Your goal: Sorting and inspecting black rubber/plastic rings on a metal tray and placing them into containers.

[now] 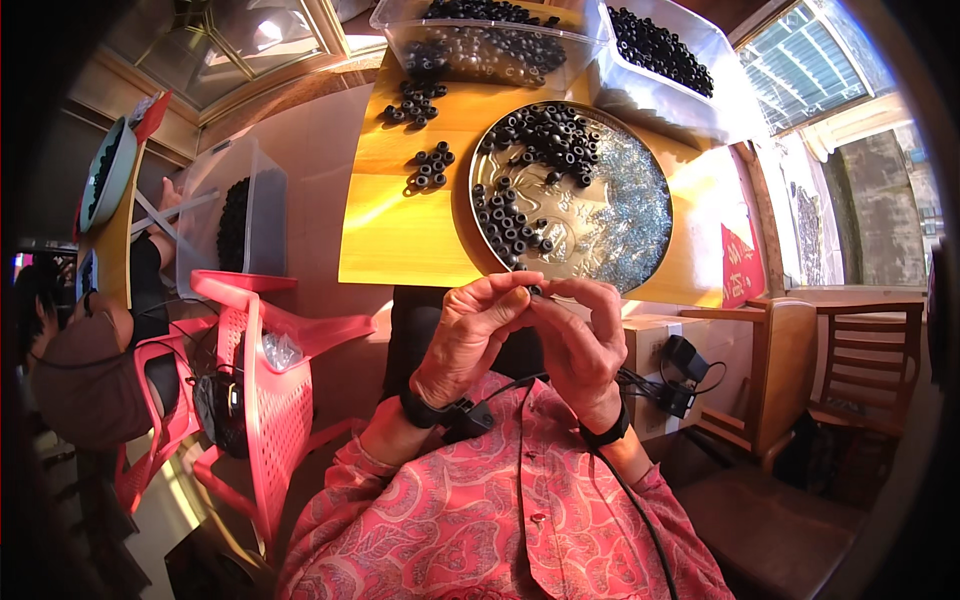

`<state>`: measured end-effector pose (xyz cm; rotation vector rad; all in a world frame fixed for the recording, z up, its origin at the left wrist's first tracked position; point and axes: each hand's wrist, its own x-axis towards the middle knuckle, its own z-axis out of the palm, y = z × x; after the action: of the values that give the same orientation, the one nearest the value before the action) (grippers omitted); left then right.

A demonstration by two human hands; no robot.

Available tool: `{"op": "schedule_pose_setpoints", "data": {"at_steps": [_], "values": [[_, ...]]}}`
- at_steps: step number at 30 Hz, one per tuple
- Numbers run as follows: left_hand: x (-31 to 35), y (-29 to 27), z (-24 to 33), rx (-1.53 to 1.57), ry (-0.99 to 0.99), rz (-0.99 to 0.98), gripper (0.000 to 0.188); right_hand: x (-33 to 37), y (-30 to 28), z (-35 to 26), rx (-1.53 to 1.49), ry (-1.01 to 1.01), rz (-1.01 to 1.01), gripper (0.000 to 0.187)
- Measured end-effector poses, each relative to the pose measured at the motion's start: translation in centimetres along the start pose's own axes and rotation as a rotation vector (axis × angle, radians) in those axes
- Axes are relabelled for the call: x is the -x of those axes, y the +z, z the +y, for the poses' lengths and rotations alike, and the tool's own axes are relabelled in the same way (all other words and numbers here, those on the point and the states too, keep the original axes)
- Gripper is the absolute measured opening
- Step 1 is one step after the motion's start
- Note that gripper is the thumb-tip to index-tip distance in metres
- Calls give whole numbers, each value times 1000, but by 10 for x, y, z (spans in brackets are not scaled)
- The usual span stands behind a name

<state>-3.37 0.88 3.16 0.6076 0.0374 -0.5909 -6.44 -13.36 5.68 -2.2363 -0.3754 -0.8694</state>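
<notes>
My left hand (pixel 465 335) and my right hand (pixel 578 345) meet just in front of the table's near edge. Their fingertips pinch together on one small black ring-shaped piece (pixel 534 290), mostly covered by the fingers. Right beyond them, a round shiny metal tray (pixel 568 240) rests on the yellow table (pixel 400 235). Black ring pieces (pixel 550 135) like it are heaped at the tray's far side, with more along its left. Tiny clear bluish bits (pixel 635 200) cover the tray's right part. Small groups of black pieces (pixel 431 166) lie on the tabletop left of the tray.
Two clear plastic bins of black pieces, a left bin (pixel 585 50) and a right bin (pixel 645 108), stand at the table's back. A pink plastic chair (pixel 270 400) is at left, near another person (pixel 90 370). Wooden chairs (pixel 785 370) and a cardboard box (pixel 645 350) are right.
</notes>
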Motion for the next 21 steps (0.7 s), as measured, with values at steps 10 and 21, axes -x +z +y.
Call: {"op": "schedule_pose_setpoints", "data": {"at_steps": [10, 21], "values": [[0, 1, -6, 18, -81, 37, 25, 3, -5, 10, 46, -31, -49, 25], [-2, 3, -12, 13, -81, 80, 24, 6, -5, 10, 64, 2, -32, 22]]}}
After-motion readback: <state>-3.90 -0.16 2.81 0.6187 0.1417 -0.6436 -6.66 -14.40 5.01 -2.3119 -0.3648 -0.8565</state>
